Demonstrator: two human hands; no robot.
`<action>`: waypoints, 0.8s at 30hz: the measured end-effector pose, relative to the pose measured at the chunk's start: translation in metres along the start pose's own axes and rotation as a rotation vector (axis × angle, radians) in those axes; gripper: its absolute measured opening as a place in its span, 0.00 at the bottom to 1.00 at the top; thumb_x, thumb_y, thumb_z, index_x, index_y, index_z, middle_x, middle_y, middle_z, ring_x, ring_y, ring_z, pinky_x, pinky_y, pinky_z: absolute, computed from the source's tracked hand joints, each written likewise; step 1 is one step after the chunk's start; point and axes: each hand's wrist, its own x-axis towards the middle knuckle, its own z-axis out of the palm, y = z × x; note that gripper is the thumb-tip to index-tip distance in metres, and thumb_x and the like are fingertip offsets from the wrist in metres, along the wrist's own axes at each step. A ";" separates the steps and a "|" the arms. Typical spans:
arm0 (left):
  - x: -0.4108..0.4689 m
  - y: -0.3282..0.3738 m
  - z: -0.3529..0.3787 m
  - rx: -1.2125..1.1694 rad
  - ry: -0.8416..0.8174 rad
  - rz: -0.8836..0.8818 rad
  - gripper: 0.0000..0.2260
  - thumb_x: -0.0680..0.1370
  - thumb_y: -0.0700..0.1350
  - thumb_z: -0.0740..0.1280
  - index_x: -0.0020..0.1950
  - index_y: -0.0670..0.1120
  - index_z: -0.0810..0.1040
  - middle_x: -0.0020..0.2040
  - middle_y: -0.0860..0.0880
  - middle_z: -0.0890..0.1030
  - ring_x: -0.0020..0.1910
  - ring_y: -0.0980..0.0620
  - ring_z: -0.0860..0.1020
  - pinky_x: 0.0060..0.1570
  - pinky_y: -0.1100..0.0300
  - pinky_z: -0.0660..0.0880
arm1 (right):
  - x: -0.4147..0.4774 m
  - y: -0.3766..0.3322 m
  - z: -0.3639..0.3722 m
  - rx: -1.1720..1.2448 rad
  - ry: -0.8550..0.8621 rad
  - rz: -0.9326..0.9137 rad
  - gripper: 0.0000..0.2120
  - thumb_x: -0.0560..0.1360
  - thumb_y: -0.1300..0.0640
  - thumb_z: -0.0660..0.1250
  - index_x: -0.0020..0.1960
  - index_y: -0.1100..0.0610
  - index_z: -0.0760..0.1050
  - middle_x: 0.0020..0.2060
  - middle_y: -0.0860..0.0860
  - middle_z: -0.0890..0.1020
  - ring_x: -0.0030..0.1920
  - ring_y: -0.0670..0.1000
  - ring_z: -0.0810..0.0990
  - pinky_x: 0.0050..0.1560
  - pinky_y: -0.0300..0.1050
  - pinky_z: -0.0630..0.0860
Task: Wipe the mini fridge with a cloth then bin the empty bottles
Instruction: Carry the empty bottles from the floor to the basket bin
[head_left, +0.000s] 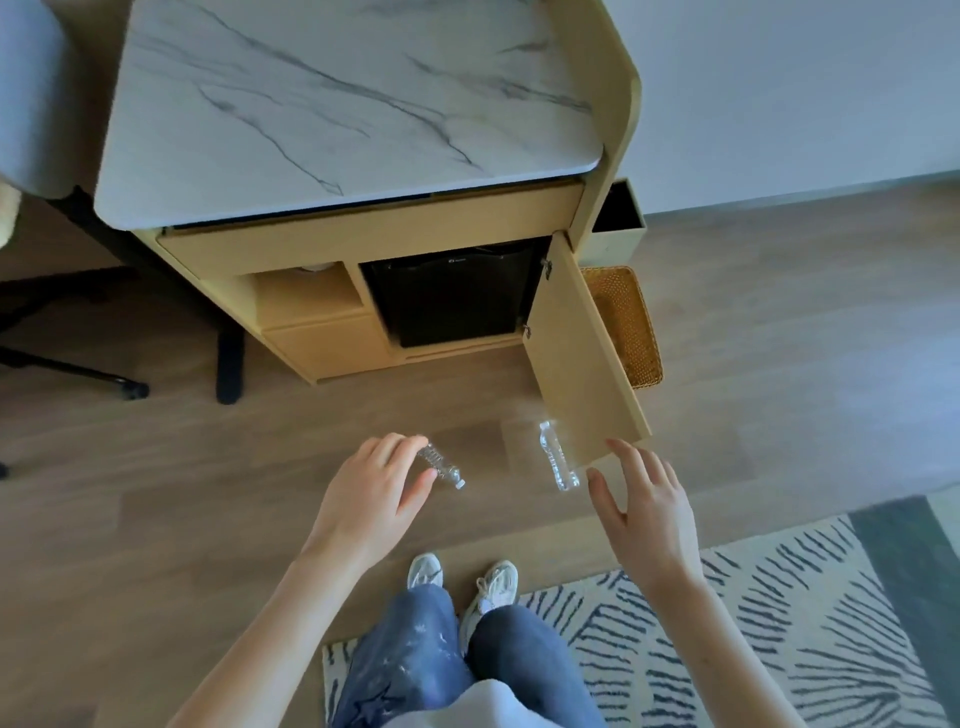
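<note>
Two clear empty plastic bottles are low over the wooden floor in front of the cabinet. My left hand (371, 493) has its fingertips and thumb closed around the base end of the smaller, ribbed bottle (444, 467), whose cap points right. The taller bottle (557, 460) lies beside the open cabinet door (576, 353). My right hand (647, 512) hovers just right of it with fingers spread, not touching it. The black mini fridge (452, 301) sits closed inside the cabinet. No cloth is in view.
A marble-topped cabinet (353, 104) fills the upper middle. A wicker basket (626, 322) and a beige open box with a dark inside (618, 223) stand to its right. Black office chair legs (228, 364) are at left. A striped rug (753, 623) lies under my feet.
</note>
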 end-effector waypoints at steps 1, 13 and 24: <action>0.004 -0.003 0.007 -0.003 -0.021 0.010 0.22 0.80 0.56 0.54 0.63 0.44 0.77 0.54 0.50 0.80 0.51 0.47 0.78 0.44 0.54 0.78 | 0.000 0.005 0.006 -0.003 -0.009 0.009 0.19 0.80 0.50 0.66 0.68 0.57 0.74 0.58 0.54 0.81 0.57 0.58 0.78 0.55 0.54 0.78; 0.103 -0.146 0.211 0.058 -0.195 0.087 0.21 0.77 0.52 0.68 0.68 0.45 0.74 0.62 0.50 0.78 0.61 0.47 0.75 0.55 0.53 0.74 | 0.045 0.092 0.231 -0.007 -0.077 0.181 0.18 0.79 0.53 0.68 0.67 0.57 0.74 0.58 0.54 0.81 0.57 0.59 0.78 0.56 0.52 0.75; 0.195 -0.349 0.592 0.140 -0.382 0.153 0.40 0.73 0.60 0.69 0.80 0.54 0.54 0.78 0.53 0.59 0.76 0.50 0.57 0.73 0.57 0.54 | 0.108 0.260 0.596 -0.090 -0.082 0.190 0.21 0.78 0.55 0.70 0.69 0.60 0.74 0.63 0.58 0.80 0.62 0.63 0.77 0.57 0.56 0.74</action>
